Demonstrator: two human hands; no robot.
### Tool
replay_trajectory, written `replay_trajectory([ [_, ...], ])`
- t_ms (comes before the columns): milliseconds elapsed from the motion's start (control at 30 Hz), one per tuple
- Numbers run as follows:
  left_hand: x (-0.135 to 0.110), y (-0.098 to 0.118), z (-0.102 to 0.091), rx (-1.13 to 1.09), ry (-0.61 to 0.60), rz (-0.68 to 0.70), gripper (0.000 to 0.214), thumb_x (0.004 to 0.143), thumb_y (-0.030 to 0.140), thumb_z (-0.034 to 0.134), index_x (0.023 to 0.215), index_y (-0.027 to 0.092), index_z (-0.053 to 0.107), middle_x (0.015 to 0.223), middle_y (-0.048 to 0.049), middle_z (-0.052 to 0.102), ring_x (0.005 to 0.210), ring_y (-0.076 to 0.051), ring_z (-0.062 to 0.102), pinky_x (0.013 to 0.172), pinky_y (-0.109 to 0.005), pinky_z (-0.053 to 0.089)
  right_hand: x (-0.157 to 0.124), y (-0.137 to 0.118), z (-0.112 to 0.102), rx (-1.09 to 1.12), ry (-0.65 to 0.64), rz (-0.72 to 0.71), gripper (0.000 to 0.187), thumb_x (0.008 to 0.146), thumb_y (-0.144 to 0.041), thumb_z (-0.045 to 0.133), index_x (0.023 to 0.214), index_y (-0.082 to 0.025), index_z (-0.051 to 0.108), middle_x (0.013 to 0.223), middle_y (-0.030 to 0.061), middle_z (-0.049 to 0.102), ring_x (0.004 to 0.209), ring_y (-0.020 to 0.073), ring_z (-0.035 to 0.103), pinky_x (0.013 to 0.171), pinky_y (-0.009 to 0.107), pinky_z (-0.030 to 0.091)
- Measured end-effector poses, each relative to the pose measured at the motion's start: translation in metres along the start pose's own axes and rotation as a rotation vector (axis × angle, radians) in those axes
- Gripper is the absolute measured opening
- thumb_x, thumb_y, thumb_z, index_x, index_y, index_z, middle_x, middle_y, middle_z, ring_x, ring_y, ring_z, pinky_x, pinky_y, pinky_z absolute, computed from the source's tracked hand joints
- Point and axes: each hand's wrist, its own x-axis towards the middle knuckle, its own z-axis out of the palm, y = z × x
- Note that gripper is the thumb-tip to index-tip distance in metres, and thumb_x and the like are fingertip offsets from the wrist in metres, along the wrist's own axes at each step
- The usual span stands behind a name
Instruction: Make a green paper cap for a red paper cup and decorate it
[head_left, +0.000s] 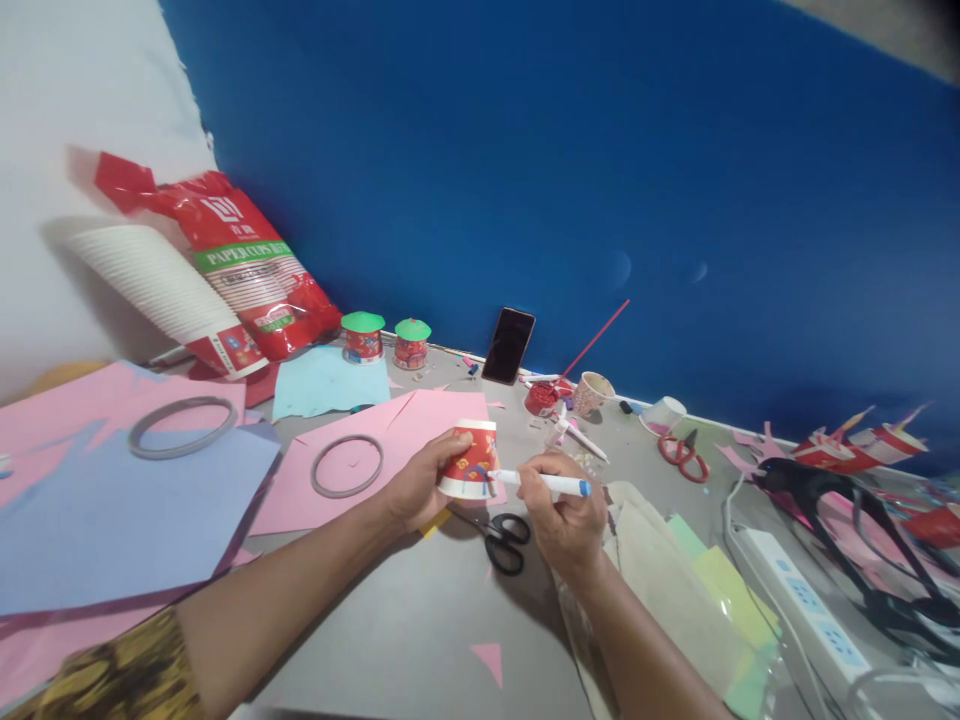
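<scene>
My left hand (pixel 424 482) is wrapped round a red patterned paper cup (pixel 472 462), held upside down above the table. A blue arch shape shows on the cup's side near its rim. Between the fingers of my right hand (pixel 564 512) is a white marker (pixel 546 483) with a blue end; its tip meets the cup's side or is very near it. Just below the cup lie black-handled scissors (pixel 507 542), partly hidden. Pink paper (pixel 300 500) with a grey ring (pixel 346 466) on it is left of the cup.
A bag of paper cups (pixel 247 260) and a cup stack (pixel 157 280) lean at the back left. Two green-topped cups (pixel 364 340) stand near a phone (pixel 509 345). Red scissors (pixel 684 456), a power strip (pixel 802 600) and a black frame (pixel 832 490) are at right.
</scene>
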Motion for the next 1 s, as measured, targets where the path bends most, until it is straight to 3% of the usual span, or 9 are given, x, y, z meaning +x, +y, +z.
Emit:
replay_trajectory([
  [467, -0.0003, 0.0004, -0.0014, 0.001, 0.004, -0.023, 0.017, 0.081, 0.029, 0.076, 0.084, 0.015, 0.067, 0.079, -0.0081, 0.073, 0.075, -0.022, 0.07, 0.07, -0.035, 0.059, 0.0008, -0.0024, -0.0007, 0.017, 0.021, -0.005, 0.025, 0.096, -0.017, 0.053, 0.072, -0.021, 0.06, 0.059, -0.0019, 0.063, 0.052, 0.0132, 0.058, 0.053, 0.025, 0.044],
  [633, 0.0001, -0.0006, -0.0015, 0.011, 0.016, 0.005, 0.017, 0.081, 0.029, 0.076, 0.084, 0.017, 0.066, 0.079, -0.0063, 0.072, 0.076, -0.022, 0.07, 0.069, -0.034, 0.059, 0.0003, -0.003, -0.0012, 0.053, -0.029, 0.011, 0.025, 0.095, -0.016, 0.054, 0.072, -0.021, 0.059, 0.059, -0.0027, 0.061, 0.051, 0.0122, 0.057, 0.052, 0.025, 0.042],
  [1000, -0.0017, 0.0, 0.0039, 0.047, -0.003, 0.051, 0.025, 0.074, 0.029, 0.082, 0.089, 0.018, 0.065, 0.077, -0.002, 0.069, 0.07, -0.018, 0.066, 0.067, -0.03, 0.055, 0.0003, -0.0024, 0.0008, 0.06, -0.024, -0.054, 0.019, 0.097, -0.016, 0.056, 0.08, -0.021, 0.063, 0.066, 0.0001, 0.068, 0.06, 0.0155, 0.06, 0.06, 0.028, 0.047],
])
